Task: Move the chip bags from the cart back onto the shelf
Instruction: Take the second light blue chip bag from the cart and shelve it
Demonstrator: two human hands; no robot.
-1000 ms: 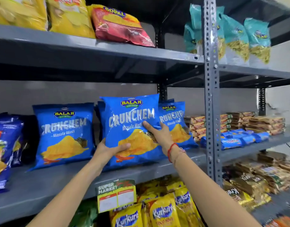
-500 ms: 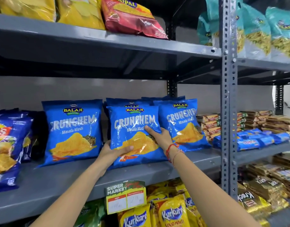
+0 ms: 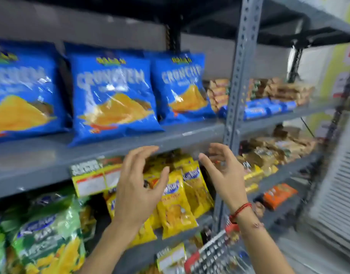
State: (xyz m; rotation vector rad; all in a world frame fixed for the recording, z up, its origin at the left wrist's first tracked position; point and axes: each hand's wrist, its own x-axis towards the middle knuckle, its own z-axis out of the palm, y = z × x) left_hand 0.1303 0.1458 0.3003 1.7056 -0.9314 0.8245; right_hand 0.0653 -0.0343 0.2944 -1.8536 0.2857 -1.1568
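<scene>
On the grey shelf (image 3: 170, 138), middle blue chip bag (image 3: 112, 99) upright near the front lip, flanked close by two more, bare strip of shelf ahead. Below that edge, left hand (image 3: 137, 186) and right hand (image 3: 222, 175) apart, palms facing, fingers spread loose, holding nothing. Red thread on right wrist. "CRUNCHEM" blurred on bags; yellow packs (image 3: 178, 196) beneath. Cart rim (image 3: 215, 252) low right.

Grey metal shelving (image 3: 237, 80), pale wall (image 3: 225, 54)

Glossy crinkled plastic chip bags (image 3: 112, 99); matt grey painted metal shelf (image 3: 170, 137).
</scene>
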